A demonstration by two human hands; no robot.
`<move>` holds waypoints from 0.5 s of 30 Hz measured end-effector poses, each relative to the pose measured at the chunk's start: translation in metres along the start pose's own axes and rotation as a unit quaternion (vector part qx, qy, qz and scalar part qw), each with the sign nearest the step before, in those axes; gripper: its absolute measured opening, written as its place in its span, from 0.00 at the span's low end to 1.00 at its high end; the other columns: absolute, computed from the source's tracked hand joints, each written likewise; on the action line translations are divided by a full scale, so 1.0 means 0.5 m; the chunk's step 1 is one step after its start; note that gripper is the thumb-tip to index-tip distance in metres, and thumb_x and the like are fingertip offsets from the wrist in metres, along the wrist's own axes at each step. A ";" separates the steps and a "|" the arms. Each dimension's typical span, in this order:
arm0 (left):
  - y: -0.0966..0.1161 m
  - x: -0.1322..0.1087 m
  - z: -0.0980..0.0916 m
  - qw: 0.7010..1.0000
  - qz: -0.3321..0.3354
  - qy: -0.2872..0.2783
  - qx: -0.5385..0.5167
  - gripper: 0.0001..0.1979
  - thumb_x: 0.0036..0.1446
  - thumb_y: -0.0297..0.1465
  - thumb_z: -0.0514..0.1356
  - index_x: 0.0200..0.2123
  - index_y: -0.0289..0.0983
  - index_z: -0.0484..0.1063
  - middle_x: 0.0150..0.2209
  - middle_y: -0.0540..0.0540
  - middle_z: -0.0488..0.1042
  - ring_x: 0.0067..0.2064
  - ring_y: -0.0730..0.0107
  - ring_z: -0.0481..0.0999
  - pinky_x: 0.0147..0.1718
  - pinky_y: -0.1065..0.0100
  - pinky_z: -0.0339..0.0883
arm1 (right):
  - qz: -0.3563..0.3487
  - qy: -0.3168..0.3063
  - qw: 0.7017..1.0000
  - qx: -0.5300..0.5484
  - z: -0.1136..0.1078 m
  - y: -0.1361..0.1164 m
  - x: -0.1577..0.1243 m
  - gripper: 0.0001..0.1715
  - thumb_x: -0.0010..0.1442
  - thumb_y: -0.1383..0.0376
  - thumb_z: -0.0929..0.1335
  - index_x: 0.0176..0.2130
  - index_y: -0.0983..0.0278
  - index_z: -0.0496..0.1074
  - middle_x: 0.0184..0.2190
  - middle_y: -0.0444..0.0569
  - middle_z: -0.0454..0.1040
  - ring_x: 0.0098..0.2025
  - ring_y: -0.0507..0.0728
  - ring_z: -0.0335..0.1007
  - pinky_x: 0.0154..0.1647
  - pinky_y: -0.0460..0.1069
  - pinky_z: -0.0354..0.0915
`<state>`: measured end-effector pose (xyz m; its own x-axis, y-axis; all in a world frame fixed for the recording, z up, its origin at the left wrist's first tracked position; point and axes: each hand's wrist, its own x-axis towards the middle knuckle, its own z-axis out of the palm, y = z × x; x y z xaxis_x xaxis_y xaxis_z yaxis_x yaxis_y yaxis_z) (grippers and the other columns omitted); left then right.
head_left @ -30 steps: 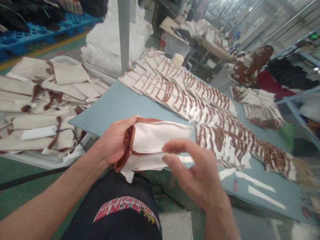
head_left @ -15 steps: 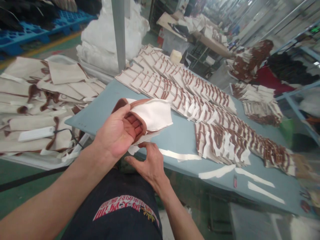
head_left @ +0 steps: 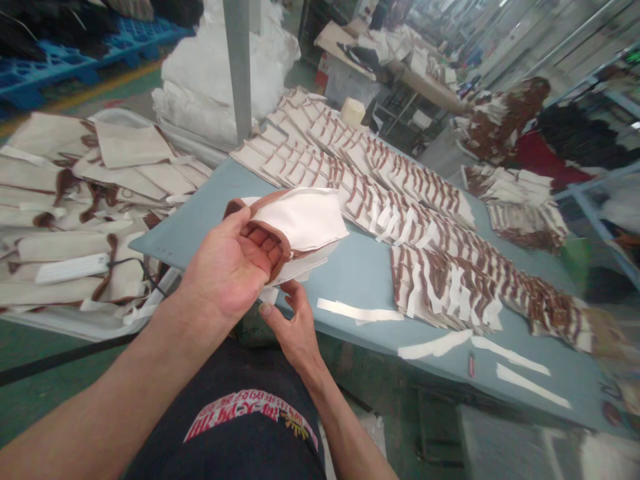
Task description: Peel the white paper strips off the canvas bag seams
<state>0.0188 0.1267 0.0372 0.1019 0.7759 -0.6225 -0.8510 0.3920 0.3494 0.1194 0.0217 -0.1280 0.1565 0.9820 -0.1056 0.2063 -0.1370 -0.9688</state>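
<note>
My left hand point(head_left: 233, 263) is palm up, with its thumb over and its fingers curled inside a cream fabric piece point(head_left: 305, 223) with brown bound edges. The piece is folded, and further cream layers show beneath its lower edge. Just below it is my right hand point(head_left: 295, 320), its thumb and forefinger apart and nothing visibly gripped. The tips of some right fingers are hidden behind the fabric. A small white tab point(head_left: 269, 295) shows between the two hands.
Rows of overlapping brown-edged cream pieces point(head_left: 350, 173) cover much of the blue table point(head_left: 210, 227). White strips point(head_left: 357, 311) and a small red tool point(head_left: 471, 365) lie along the near edge. At left, a white tub point(head_left: 75, 327) holds more pieces. A metal post point(head_left: 237, 73) stands behind.
The fabric piece in my left hand has risen slightly and tipped, showing more of the layers underneath. My right hand has shifted slightly left, its thumb nearer the fabric.
</note>
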 end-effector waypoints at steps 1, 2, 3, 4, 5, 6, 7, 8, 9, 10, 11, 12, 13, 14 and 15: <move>-0.001 0.002 0.001 1.000 0.004 0.001 0.000 0.23 0.84 0.25 0.44 0.66 0.24 0.74 0.23 0.51 0.80 0.18 0.76 0.77 0.17 0.80 0.71 | 0.002 0.001 1.000 0.014 0.001 0.001 0.002 0.33 0.62 0.49 0.77 0.59 0.63 0.74 0.57 0.56 0.82 0.60 0.66 0.76 0.65 0.60 0.69; -0.001 0.004 0.001 1.000 0.009 0.002 0.000 0.23 0.84 0.25 0.44 0.67 0.24 0.74 0.22 0.51 0.79 0.18 0.76 0.76 0.17 0.80 0.72 | 0.001 -0.002 1.000 0.021 0.002 0.000 0.005 0.30 0.62 0.48 0.77 0.56 0.63 0.76 0.54 0.55 0.83 0.58 0.66 0.77 0.64 0.59 0.70; -0.002 0.006 0.002 1.000 0.013 0.003 0.001 0.23 0.84 0.25 0.44 0.67 0.24 0.74 0.22 0.51 0.79 0.18 0.76 0.76 0.18 0.80 0.72 | -0.002 -0.008 1.000 0.019 0.002 -0.002 0.009 0.26 0.62 0.48 0.77 0.51 0.62 0.77 0.50 0.53 0.83 0.54 0.65 0.77 0.60 0.58 0.71; -0.002 0.008 0.003 1.000 0.017 0.003 0.003 0.23 0.85 0.26 0.44 0.68 0.24 0.73 0.22 0.51 0.80 0.18 0.75 0.77 0.18 0.80 0.72 | -0.005 -0.018 1.000 0.016 0.001 -0.005 0.013 0.23 0.62 0.47 0.76 0.46 0.62 0.78 0.45 0.51 0.83 0.50 0.64 0.77 0.56 0.56 0.71; -0.001 0.010 0.004 1.000 0.020 0.003 0.006 0.24 0.85 0.26 0.44 0.69 0.23 0.72 0.23 0.50 0.80 0.18 0.75 0.77 0.18 0.81 0.72 | -0.007 -0.029 0.999 0.013 0.000 -0.010 0.016 0.21 0.63 0.47 0.76 0.41 0.61 0.78 0.39 0.49 0.82 0.45 0.62 0.77 0.50 0.55 0.71; -0.001 0.011 0.004 1.000 0.023 0.002 0.010 0.24 0.85 0.26 0.43 0.69 0.23 0.72 0.23 0.49 0.81 0.19 0.75 0.77 0.19 0.81 0.72 | -0.008 -0.041 0.999 0.012 -0.001 -0.015 0.019 0.21 0.63 0.46 0.75 0.36 0.61 0.77 0.34 0.47 0.80 0.41 0.61 0.75 0.45 0.53 0.70; 0.000 0.013 0.004 1.000 0.024 0.001 0.015 0.24 0.85 0.26 0.43 0.69 0.23 0.71 0.24 0.49 0.81 0.20 0.75 0.78 0.19 0.81 0.73 | -0.010 -0.053 0.998 0.010 -0.001 -0.020 0.022 0.22 0.63 0.46 0.75 0.33 0.60 0.75 0.31 0.45 0.77 0.37 0.59 0.73 0.41 0.52 0.68; 0.001 0.015 0.003 0.999 0.025 -0.002 0.020 0.23 0.85 0.26 0.43 0.69 0.24 0.71 0.25 0.48 0.82 0.21 0.75 0.80 0.21 0.80 0.74 | -0.012 -0.063 0.998 0.006 -0.002 -0.026 0.024 0.22 0.64 0.46 0.74 0.32 0.60 0.75 0.28 0.43 0.75 0.34 0.57 0.71 0.37 0.51 0.65; 0.001 0.017 0.001 0.999 0.025 -0.006 0.025 0.23 0.85 0.26 0.43 0.69 0.24 0.72 0.26 0.48 0.83 0.22 0.75 0.81 0.22 0.80 0.75 | -0.014 -0.071 0.997 0.002 -0.002 -0.033 0.026 0.22 0.65 0.46 0.73 0.31 0.60 0.74 0.27 0.42 0.73 0.31 0.56 0.68 0.35 0.50 0.63; 0.001 0.021 -0.001 0.999 0.026 -0.010 0.029 0.23 0.85 0.26 0.43 0.69 0.24 0.72 0.27 0.48 0.83 0.23 0.75 0.81 0.23 0.79 0.76 | -0.016 -0.079 0.997 -0.003 -0.003 -0.041 0.028 0.22 0.66 0.47 0.71 0.31 0.60 0.73 0.25 0.41 0.72 0.29 0.55 0.66 0.33 0.50 0.61; 0.002 0.026 -0.004 0.999 0.025 -0.013 0.034 0.23 0.85 0.26 0.43 0.68 0.25 0.72 0.28 0.48 0.83 0.24 0.75 0.82 0.25 0.79 0.77 | -0.019 -0.088 0.996 -0.008 -0.003 -0.049 0.029 0.21 0.68 0.49 0.70 0.30 0.59 0.71 0.24 0.40 0.71 0.28 0.54 0.65 0.32 0.49 0.60; 0.002 0.033 -0.007 0.999 0.021 -0.016 0.041 0.23 0.85 0.26 0.43 0.67 0.25 0.73 0.29 0.48 0.84 0.25 0.75 0.83 0.26 0.79 0.77 | -0.024 -0.100 0.995 -0.013 -0.005 -0.059 0.030 0.21 0.69 0.51 0.68 0.29 0.59 0.70 0.23 0.40 0.69 0.26 0.53 0.63 0.31 0.49 0.58; 0.003 0.042 -0.012 0.998 0.014 -0.018 0.050 0.23 0.85 0.27 0.44 0.66 0.26 0.74 0.30 0.47 0.84 0.27 0.75 0.83 0.28 0.78 0.78 | -0.033 -0.113 0.993 -0.019 -0.007 -0.070 0.030 0.20 0.70 0.53 0.67 0.28 0.59 0.68 0.22 0.39 0.68 0.25 0.53 0.61 0.30 0.49 0.57; 0.005 0.053 -0.017 0.998 0.004 -0.020 0.063 0.22 0.85 0.27 0.44 0.65 0.27 0.75 0.30 0.47 0.84 0.28 0.74 0.84 0.30 0.77 0.79 | -0.044 -0.126 0.991 -0.025 -0.011 -0.082 0.029 0.20 0.70 0.54 0.66 0.27 0.58 0.66 0.21 0.39 0.66 0.25 0.52 0.60 0.31 0.49 0.56; 0.007 0.065 -0.023 0.997 -0.010 -0.024 0.078 0.21 0.84 0.27 0.45 0.63 0.28 0.77 0.31 0.47 0.84 0.30 0.72 0.84 0.32 0.75 0.80 | -0.057 -0.135 0.989 -0.031 -0.017 -0.094 0.027 0.20 0.70 0.55 0.66 0.27 0.58 0.64 0.21 0.39 0.64 0.25 0.52 0.59 0.31 0.50 0.55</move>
<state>0.0130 0.1475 0.0100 0.1453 0.7884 -0.5978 -0.7586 0.4766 0.4442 0.1200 0.0402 -0.0820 -0.1339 0.9892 -0.0598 0.2681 -0.0220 -0.9631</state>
